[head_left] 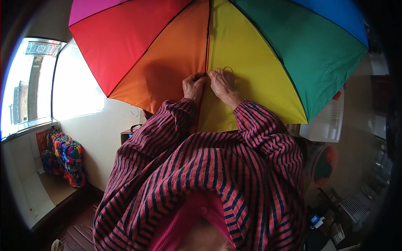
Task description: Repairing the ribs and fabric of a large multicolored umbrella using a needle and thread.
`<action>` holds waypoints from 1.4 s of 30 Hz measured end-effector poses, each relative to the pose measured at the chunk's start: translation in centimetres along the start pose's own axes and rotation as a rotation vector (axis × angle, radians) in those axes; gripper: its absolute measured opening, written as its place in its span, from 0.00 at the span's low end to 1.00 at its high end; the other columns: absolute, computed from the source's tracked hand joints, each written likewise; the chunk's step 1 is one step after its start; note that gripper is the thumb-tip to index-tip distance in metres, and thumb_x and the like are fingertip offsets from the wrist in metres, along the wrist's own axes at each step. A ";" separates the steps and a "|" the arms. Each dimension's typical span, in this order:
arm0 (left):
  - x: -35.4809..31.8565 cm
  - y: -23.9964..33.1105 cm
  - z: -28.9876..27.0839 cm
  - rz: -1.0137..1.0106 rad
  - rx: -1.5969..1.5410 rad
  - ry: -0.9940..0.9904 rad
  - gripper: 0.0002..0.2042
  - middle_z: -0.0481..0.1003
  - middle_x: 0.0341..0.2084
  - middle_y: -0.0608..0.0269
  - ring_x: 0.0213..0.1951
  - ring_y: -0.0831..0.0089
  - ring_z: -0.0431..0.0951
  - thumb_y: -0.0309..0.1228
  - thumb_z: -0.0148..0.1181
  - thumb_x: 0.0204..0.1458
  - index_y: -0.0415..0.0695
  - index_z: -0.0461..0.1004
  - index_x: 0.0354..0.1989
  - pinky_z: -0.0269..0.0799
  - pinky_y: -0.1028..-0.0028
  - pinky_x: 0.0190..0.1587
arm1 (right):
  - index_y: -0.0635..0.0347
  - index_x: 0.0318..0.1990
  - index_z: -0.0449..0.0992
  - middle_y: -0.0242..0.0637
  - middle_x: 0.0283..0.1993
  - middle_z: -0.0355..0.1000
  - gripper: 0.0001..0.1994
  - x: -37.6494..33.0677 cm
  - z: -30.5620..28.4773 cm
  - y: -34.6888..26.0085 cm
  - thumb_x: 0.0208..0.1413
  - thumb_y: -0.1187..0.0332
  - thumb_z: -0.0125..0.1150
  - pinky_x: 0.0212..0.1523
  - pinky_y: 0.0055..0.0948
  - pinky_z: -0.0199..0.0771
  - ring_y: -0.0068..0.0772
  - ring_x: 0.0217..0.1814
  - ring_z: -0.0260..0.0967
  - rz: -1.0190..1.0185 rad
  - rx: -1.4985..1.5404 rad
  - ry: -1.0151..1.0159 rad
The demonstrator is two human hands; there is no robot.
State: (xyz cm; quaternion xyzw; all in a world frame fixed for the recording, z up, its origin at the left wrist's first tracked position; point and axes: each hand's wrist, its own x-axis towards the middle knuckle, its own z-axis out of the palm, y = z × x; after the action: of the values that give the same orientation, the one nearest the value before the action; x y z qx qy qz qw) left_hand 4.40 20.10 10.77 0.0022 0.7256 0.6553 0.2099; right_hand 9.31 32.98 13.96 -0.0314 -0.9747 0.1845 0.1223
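An open umbrella with pink, red, orange, yellow, green and blue panels spreads in front of me, its inner side and dark ribs facing me. My left hand is closed, pinching the rib where the orange and yellow panels meet. Just to its right, my right hand is closed in a pinch against the yellow panel beside that rib. A thin, dark, thread-like loop arches above the right hand's knuckles. What the right fingertips hold is too small to make out.
A bright window is at the left, with a multicoloured woven bundle below it. White plastic container stands at the right, above a round tub with green contents. Assorted items clutter the lower right.
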 end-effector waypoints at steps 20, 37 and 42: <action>1.7 -1.4 -0.2 -0.004 0.046 0.001 0.05 0.70 0.15 0.66 0.13 0.79 0.66 0.26 0.51 0.54 0.40 0.70 0.27 0.61 0.77 0.14 | 0.62 0.32 0.69 0.43 0.35 0.67 0.10 0.2 -0.3 1.4 0.43 0.73 0.64 0.37 0.39 0.70 0.46 0.39 0.69 -0.111 0.070 0.138; 0.1 1.5 0.0 -0.246 -0.193 0.000 0.05 0.66 0.13 0.66 0.11 0.79 0.63 0.25 0.48 0.54 0.43 0.67 0.26 0.59 0.77 0.12 | 0.63 0.27 0.70 0.41 0.34 0.63 0.09 -0.1 -0.5 1.5 0.40 0.72 0.64 0.34 0.40 0.70 0.42 0.34 0.69 -0.170 0.097 0.143; -0.3 1.9 0.0 -0.229 -0.182 -0.062 0.05 0.65 0.12 0.67 0.11 0.78 0.63 0.25 0.49 0.54 0.43 0.67 0.26 0.59 0.77 0.12 | 0.64 0.28 0.69 0.42 0.37 0.63 0.12 -0.3 -0.3 1.5 0.37 0.77 0.67 0.35 0.39 0.69 0.45 0.37 0.68 -0.128 0.133 0.130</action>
State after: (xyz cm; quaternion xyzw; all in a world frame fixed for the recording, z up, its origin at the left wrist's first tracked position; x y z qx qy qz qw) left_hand 4.09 20.26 12.70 -0.0794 0.6517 0.6898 0.3052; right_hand 9.66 34.47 13.63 0.0272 -0.9503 0.2383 0.1986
